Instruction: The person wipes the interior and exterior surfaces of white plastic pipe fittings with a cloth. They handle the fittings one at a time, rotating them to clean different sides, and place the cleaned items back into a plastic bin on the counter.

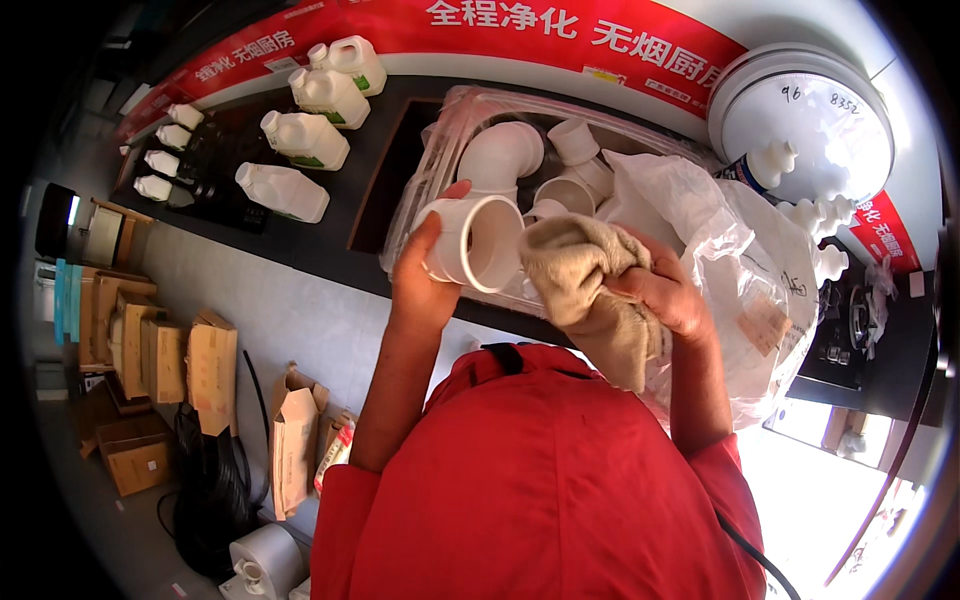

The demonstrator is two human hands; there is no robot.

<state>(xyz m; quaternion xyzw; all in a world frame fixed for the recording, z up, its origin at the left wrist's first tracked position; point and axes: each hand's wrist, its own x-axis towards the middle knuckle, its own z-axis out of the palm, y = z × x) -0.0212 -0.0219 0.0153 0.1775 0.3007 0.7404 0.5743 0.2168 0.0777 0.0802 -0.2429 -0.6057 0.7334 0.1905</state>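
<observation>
My left hand (423,270) is wrapped around a white plastic pipe fitting (447,238), its round open end tilted toward me. Gathered in my right hand (662,289) is a beige cloth (575,270), held close beside the fitting's mouth. Behind the fitting, a curved white pipe elbow (505,158) rests in a clear plastic bin (470,98); whether it joins the held fitting I cannot tell. More white pipe fittings (573,142) lie in the bin, partly hidden by a crumpled white plastic bag (690,205).
White jugs (290,193) stand along the dark counter (385,185) to the left. Bottles (765,167) and a large round white lid or drum (805,120) are at the right. Cardboard boxes (212,375), a black coil (205,500) and a white roll (265,560) sit low on the left.
</observation>
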